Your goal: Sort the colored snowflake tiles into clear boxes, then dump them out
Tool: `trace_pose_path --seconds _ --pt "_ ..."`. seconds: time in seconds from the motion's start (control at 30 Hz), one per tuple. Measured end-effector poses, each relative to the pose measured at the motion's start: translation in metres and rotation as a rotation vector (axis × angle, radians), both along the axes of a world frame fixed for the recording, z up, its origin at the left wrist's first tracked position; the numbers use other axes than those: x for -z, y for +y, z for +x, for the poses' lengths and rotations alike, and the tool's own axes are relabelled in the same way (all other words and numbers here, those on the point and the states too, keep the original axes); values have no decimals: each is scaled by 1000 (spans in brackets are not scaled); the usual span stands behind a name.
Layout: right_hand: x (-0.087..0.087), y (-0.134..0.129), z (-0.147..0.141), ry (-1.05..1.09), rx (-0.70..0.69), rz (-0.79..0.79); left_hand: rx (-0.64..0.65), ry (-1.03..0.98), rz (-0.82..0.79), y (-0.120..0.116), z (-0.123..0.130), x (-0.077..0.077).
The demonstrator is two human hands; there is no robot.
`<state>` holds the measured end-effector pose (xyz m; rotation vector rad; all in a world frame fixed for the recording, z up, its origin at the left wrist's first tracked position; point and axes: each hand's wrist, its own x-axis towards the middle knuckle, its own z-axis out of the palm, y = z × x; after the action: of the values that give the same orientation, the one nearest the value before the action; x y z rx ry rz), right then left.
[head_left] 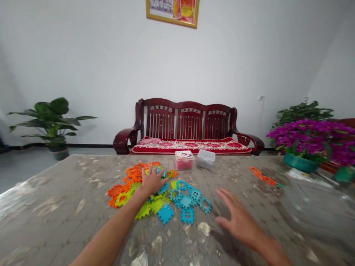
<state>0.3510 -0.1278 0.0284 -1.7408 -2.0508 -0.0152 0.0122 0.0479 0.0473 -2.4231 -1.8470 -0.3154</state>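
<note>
My left hand [152, 180] reaches over a spread pile of toothed plastic building pieces, its fingers apart and pointing away from me. Around it lie orange pieces [116, 190], lime green pieces [156, 205] and blue pieces [186, 201], some with window-like cut-outs. Whether the fingertips touch the pieces cannot be made out. To the right of the pile, my right hand [237, 214] hovers above the table with thumb and fingers spread, holding nothing. The blue pieces are the nearest things to it.
Behind the pile stand a clear box with red contents [184, 161] and another clear box with grey contents [205, 160]. Orange pieces [262, 176] lie on the table's right side. Purple flowers [310, 138] in a green pot and a transparent container [318, 210] occupy the right.
</note>
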Motion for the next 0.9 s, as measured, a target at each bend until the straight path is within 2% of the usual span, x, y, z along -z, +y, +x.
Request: trace_pose_path --seconds 0.1,0.17,0.3,0.43,0.53,0.67,0.8,0.9 --pt "19 28 -67 -7 -91 -181 -31 8 -64 -1 -26 8" --pt "21 43 -93 -22 -109 -240 -37 10 -81 -9 -38 13" --pt "15 62 -110 -55 -145 -289 -46 21 -64 -31 -56 15" --pt "12 76 -102 -62 -161 -174 -26 33 -57 -36 -69 2" --pt "15 84 -91 -39 -173 -115 -18 27 -18 -19 -68 -13" --pt "25 88 -78 -5 -259 -14 20 13 10 29 -51 -23" --pt "38 87 -68 86 -213 171 34 9 -96 78 -38 -14" --pt "44 92 -57 156 -119 268 46 21 -208 95 -42 1"
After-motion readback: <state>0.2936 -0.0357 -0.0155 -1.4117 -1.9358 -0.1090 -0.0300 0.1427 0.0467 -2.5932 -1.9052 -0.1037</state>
